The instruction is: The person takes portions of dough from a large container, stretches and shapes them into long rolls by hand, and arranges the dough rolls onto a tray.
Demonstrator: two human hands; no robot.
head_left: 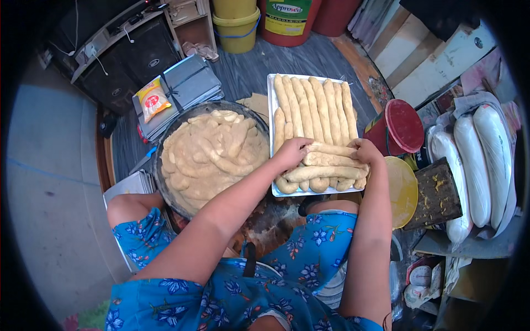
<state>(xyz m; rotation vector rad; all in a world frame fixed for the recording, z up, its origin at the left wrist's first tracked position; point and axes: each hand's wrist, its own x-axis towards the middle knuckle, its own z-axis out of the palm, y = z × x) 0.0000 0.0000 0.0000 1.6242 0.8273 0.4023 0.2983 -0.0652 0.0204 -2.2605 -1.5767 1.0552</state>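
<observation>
Clock: you sit at the middle, and 12 o'clock is straight ahead.
Tray: the white tray (pixel 270 105) is at your 1 o'clock, just past your knee.
Long rolls: a row of long dough rolls (pixel 317 107) lies on the tray, side by side, pointing to about 12 o'clock.
Sideways rolls: three more lie across the tray's near end, running from about 9 to 3 o'clock. They seem to sit on top of the long rolls, whose round ends peek out at 6 o'clock.
Left hand: your left hand (pixel 291 153) pinches the 9 o'clock end of the far sideways roll (pixel 331 148).
Right hand: your right hand (pixel 369 151) has its fingers bent on that roll's 3 o'clock end, so both hands seem to hold it.
Done so far: the bottom row looks full, and a second layer looks just begun, with three rolls in it.
Left over: most of the second layer's room has no rolls on it. The big dark tub (pixel 159 175) at 11 o'clock has a tall heap of dough (pixel 212 154), so there looks to be lots more.
Around you: flat grey trays (pixel 193 80) are stacked past the tub at 11 o'clock, with a yellow packet (pixel 152 99) on top. A red bucket (pixel 406 127) stands between 1 and 2 o'clock.
</observation>
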